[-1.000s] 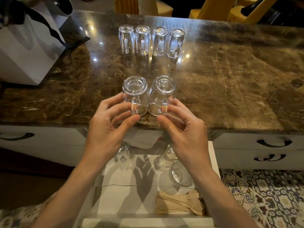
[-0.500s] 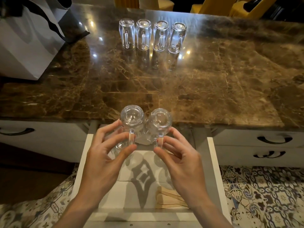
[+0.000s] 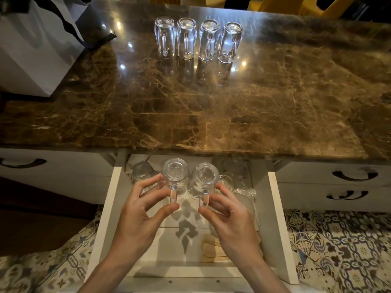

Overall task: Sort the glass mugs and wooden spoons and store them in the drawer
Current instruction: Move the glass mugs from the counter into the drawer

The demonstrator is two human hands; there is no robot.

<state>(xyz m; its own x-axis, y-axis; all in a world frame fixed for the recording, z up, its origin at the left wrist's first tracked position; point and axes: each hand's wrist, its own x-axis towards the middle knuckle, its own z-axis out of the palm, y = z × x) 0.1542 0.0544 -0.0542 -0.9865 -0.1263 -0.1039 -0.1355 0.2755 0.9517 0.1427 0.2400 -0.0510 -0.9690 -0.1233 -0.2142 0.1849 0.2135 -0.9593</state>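
Observation:
My left hand (image 3: 140,212) pinches the handle of an upside-down glass mug (image 3: 175,175). My right hand (image 3: 229,216) pinches the handle of a second upside-down mug (image 3: 204,178) beside it. Both mugs hang over the open white drawer (image 3: 106,208). More glass mugs (image 3: 142,170) stand in the drawer's back part, and others lie at its right. Wooden spoons (image 3: 211,248) lie in the drawer's front right, partly behind my right wrist. Several upside-down mugs (image 3: 197,40) stand in a row at the back of the marble counter (image 3: 254,106).
A white paper bag (image 3: 31,51) with black handles stands on the counter's back left. Closed drawers with dark handles (image 3: 355,175) flank the open one. Patterned floor tiles (image 3: 338,250) lie below. Yellow chairs (image 3: 275,3) stand behind the counter.
Both hands have carried the two mugs off the counter's front edge, toward me and down, over the open drawer.

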